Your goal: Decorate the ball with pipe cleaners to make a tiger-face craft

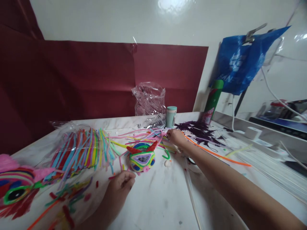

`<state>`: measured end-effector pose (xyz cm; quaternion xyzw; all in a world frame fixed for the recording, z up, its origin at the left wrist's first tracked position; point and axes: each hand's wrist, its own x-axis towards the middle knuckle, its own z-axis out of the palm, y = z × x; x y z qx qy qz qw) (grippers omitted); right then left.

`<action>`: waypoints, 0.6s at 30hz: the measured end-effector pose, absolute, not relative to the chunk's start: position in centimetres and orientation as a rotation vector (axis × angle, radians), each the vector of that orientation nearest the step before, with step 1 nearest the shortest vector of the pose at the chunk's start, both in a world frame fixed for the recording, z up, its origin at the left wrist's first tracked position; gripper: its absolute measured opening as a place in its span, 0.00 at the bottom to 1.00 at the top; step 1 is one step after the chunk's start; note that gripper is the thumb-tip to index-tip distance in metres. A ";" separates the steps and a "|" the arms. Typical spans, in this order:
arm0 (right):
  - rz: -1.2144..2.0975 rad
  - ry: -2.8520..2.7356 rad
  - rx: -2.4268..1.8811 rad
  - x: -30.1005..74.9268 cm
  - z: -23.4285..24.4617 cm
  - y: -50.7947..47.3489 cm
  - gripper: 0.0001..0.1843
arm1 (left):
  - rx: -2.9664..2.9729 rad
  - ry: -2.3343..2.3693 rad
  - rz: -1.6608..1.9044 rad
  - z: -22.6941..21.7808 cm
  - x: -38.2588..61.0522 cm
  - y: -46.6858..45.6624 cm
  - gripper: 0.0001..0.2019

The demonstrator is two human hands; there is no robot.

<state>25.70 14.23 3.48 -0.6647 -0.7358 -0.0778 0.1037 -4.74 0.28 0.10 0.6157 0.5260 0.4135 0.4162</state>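
A round, colourful pipe-cleaner animal head [142, 158] with red horns and a pink snout rests on the white table. Just in front of it is my left hand [122, 184], fingers curled toward the thumb; whether anything small is inside does not show. My right hand [177, 137] reaches beyond the head to a loose spread of pipe cleaners [144, 135]. Its fingers are closed at a pink pipe cleaner [164, 134], partly hidden by the hand. A curved green pipe cleaner [167, 156] and a small pale round piece [167, 163] lie between the head and my right forearm.
Bagged pipe cleaners [81, 148] and a pipe-cleaner fish [18, 188] occupy the left, with cut scraps [74, 191] nearby. Behind stand a pale green container [171, 116] and a green can [212, 102]. Purple strips [201, 131] and clear sticks [275, 174] lie right.
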 end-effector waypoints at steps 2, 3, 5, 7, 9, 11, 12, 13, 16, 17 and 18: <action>-0.241 -2.292 -1.811 24.9 3.2 14.3 0.13 | 1.559 1.324 1.027 0.0 -4.7 0.3 0.13; -0.241 -2.357 -1.735 24.5 3.0 14.2 0.13 | 1.562 1.330 1.020 0.0 -4.7 0.3 0.13; -0.258 -2.463 -1.614 23.9 2.8 14.2 0.09 | 1.566 1.340 1.007 0.1 -4.7 0.3 0.13; -0.295 -2.526 -1.537 23.8 3.1 14.1 0.08 | 1.569 1.347 0.993 0.2 -4.7 0.1 0.13; -0.337 -2.549 -1.492 24.3 3.8 14.1 0.11 | 1.572 1.332 0.989 0.4 -4.6 0.0 0.12; -0.359 -2.552 -1.463 24.8 4.5 14.2 0.14 | 1.573 1.316 0.991 0.6 -4.5 -0.1 0.11; -0.356 -2.557 -1.449 24.9 4.7 14.1 0.15 | 1.572 1.310 0.997 0.7 -4.4 -0.2 0.11; -0.344 -2.569 -1.430 24.7 4.7 14.1 0.15 | 1.571 1.305 1.002 0.7 -4.4 -0.2 0.11; -0.277 -2.631 -1.353 23.1 3.7 13.6 0.11 | 1.576 1.300 1.005 0.7 -4.3 -0.1 0.10; -0.258 -2.646 -1.332 22.4 3.3 13.5 0.09 | 1.582 1.293 1.005 0.6 -4.3 -0.1 0.10; -0.242 -2.651 -1.318 21.8 2.9 13.3 0.09 | 1.589 1.284 1.006 0.6 -4.3 -0.1 0.10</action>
